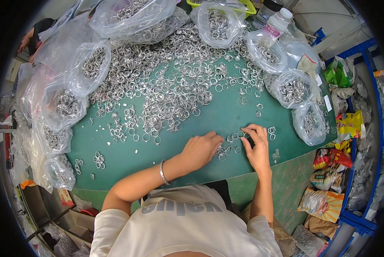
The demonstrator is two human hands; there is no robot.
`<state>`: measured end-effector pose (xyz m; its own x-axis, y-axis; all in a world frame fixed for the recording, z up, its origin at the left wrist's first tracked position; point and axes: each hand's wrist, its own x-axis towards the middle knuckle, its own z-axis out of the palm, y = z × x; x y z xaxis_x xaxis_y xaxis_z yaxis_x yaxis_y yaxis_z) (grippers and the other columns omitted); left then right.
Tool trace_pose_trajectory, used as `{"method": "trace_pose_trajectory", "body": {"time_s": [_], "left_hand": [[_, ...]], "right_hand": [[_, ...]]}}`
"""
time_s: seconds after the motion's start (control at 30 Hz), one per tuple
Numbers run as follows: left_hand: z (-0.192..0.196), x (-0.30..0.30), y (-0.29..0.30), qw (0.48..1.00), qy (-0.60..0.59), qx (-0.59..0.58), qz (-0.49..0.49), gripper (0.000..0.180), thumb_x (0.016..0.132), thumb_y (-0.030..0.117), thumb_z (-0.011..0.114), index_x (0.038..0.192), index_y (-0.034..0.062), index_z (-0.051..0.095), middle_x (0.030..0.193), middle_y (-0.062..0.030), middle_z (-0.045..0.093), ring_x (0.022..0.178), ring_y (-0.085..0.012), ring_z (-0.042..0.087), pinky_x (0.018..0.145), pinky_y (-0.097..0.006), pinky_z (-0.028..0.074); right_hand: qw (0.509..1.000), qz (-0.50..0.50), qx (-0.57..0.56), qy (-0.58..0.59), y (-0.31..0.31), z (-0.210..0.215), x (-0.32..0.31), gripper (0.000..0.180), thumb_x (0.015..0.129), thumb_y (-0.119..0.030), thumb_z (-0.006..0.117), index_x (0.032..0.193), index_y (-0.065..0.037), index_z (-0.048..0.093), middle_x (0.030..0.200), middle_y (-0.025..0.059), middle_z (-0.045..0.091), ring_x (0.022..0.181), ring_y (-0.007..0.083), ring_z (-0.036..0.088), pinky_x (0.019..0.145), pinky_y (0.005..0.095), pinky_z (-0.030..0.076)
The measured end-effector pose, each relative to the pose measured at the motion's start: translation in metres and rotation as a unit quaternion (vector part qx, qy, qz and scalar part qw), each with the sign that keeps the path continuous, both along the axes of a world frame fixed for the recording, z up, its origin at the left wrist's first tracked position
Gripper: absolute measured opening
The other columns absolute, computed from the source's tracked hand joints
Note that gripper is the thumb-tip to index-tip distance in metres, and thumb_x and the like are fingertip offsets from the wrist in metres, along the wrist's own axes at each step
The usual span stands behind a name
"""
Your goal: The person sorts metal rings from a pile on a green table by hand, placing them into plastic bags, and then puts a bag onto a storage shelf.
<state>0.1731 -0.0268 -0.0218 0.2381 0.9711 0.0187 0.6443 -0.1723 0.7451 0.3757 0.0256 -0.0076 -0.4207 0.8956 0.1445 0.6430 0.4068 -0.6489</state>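
Near the front of the green table, my right hand (pixel 258 147) is bent in a pinch, its thumb and forefinger at a silver ring (pixel 240 133). My left hand (pixel 202 150) lies just left of it, fingers curled together and pointing at a small cluster of rings (pixel 223 153); what its fingertips hold, if anything, is hidden. A few rings (pixel 271 133) lie right of my right hand. Beyond both hands spreads a large heap of silver rings (pixel 170 90), some stacked thickly, others loose.
Clear plastic bags of rings line the table's edge, such as one bag (pixel 308 124) at the right and another (pixel 59 172) at the left. A white-capped bottle (pixel 279 22) stands at the back right. A blue shelf frame (pixel 374 128) with packages is beside the table.
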Motion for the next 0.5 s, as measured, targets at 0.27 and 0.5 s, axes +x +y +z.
{"method": "trace_pose_trajectory", "body": {"time_s": [0.27, 0.5], "left_hand": [[0.003, 0.005, 0.017, 0.997, -0.046, 0.052, 0.017, 0.026, 0.082, 0.013, 0.063, 0.107, 0.0073, 0.056, 0.082, -0.0125, 0.058, 0.062, -0.0336, 0.057, 0.054, -0.043, 0.044], [0.005, 0.012, 0.026, 0.997, -0.064, 0.034, 0.015, 0.035, 0.077, 0.017, 0.070, 0.107, 0.0081, 0.055, 0.072, -0.0113, 0.056, 0.060, -0.0292, 0.056, 0.053, -0.039, 0.043]], "right_hand": [[0.998, 0.008, 0.066, 0.009, 0.000, -0.001, -0.011, 0.016, 0.072, 0.001, 0.067, 0.087, -0.002, 0.065, 0.096, 0.0079, 0.060, 0.089, 0.0245, 0.054, 0.075, 0.0331, 0.041], [0.874, -0.119, -0.296, 0.368, 0.000, -0.007, -0.014, 0.008, 0.086, -0.005, 0.062, 0.089, 0.001, 0.064, 0.083, 0.0086, 0.064, 0.066, 0.0112, 0.057, 0.062, 0.0216, 0.044]]}}
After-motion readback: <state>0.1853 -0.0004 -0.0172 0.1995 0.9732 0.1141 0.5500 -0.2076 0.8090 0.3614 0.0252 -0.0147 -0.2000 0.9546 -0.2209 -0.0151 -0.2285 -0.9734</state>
